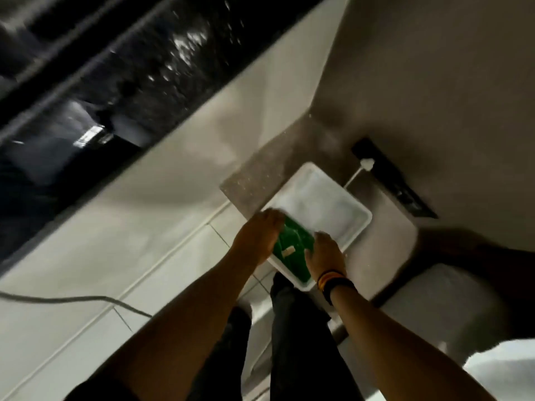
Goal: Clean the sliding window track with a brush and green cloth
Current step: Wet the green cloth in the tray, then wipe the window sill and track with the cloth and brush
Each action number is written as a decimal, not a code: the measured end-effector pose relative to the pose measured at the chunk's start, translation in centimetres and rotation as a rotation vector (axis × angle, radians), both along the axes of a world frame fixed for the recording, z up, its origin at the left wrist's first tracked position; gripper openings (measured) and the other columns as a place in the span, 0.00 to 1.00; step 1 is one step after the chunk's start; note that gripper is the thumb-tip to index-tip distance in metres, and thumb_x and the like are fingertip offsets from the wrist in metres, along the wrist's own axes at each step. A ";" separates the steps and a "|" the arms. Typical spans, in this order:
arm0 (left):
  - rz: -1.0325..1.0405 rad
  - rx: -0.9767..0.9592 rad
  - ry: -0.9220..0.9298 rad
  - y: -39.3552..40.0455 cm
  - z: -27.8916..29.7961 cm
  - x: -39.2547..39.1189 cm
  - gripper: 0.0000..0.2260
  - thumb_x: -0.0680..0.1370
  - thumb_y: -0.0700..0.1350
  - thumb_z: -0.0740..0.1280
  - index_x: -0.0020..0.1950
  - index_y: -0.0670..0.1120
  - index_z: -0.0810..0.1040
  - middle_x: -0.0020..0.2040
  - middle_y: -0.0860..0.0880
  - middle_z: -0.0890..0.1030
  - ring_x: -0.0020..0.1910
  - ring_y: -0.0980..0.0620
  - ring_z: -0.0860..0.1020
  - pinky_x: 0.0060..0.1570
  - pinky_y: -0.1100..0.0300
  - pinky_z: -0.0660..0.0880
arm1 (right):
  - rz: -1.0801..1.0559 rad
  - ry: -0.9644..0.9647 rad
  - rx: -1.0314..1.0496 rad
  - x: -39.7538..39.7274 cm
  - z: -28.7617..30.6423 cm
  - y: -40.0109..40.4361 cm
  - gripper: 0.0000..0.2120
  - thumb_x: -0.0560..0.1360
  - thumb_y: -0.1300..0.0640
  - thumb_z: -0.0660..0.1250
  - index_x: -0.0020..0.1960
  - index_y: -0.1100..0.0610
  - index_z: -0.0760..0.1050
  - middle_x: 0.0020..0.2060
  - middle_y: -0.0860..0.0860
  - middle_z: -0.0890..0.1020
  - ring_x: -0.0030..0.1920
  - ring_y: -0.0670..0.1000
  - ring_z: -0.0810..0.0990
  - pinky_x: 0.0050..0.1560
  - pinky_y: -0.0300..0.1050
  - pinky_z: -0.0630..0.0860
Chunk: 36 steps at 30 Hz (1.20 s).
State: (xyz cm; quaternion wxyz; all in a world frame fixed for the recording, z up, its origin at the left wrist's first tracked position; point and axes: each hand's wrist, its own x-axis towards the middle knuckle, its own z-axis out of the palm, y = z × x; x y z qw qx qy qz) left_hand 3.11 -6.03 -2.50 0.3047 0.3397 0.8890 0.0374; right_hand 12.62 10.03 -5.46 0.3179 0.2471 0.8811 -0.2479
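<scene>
A green cloth [293, 250] with a small pale label lies in the near end of a white rectangular basin [333, 204] holding water, set on a low grey surface. My left hand [257, 238] grips the cloth's left edge. My right hand [325, 256], with dark bands on the wrist, presses on its right edge. The dark sliding window and its track [121, 91] run diagonally across the upper left, blurred. No brush is in view.
A black power strip [393, 180] with a white plug and cable lies beyond the basin by the wall. A grey cord [86, 299] trails over the tiled floor on the left. My dark-trousered legs stand below the basin. A pale seat or cushion [451, 308] sits at right.
</scene>
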 end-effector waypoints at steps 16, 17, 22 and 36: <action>-0.169 -0.041 0.062 2.0 -2.9 -2.8 0.12 0.80 0.45 0.70 0.61 0.41 0.79 0.59 0.42 0.81 0.57 0.43 0.81 0.60 0.48 0.80 | -0.101 0.189 -0.038 -0.3 -0.7 2.0 0.14 0.73 0.60 0.67 0.58 0.61 0.76 0.53 0.59 0.80 0.56 0.61 0.78 0.57 0.55 0.78; -0.097 -0.003 0.043 1.2 -0.6 -3.0 0.12 0.80 0.45 0.69 0.61 0.42 0.78 0.57 0.43 0.82 0.55 0.43 0.83 0.58 0.48 0.81 | -0.139 0.266 -0.079 -0.5 1.6 2.2 0.12 0.74 0.61 0.67 0.57 0.59 0.76 0.51 0.58 0.81 0.54 0.59 0.80 0.56 0.55 0.79; 0.192 0.139 0.122 -3.7 10.6 -2.7 0.12 0.83 0.49 0.62 0.64 0.45 0.76 0.54 0.44 0.85 0.51 0.40 0.84 0.49 0.49 0.80 | -0.152 0.623 -0.166 -3.4 13.6 0.8 0.13 0.78 0.57 0.65 0.63 0.54 0.76 0.53 0.54 0.84 0.54 0.53 0.82 0.57 0.53 0.81; 0.808 0.451 0.641 -23.1 29.1 1.9 0.20 0.83 0.54 0.60 0.72 0.47 0.74 0.66 0.47 0.79 0.66 0.45 0.75 0.69 0.54 0.70 | 0.864 1.294 0.101 -21.5 37.4 -28.1 0.25 0.74 0.63 0.66 0.71 0.58 0.70 0.66 0.60 0.78 0.66 0.60 0.76 0.68 0.52 0.71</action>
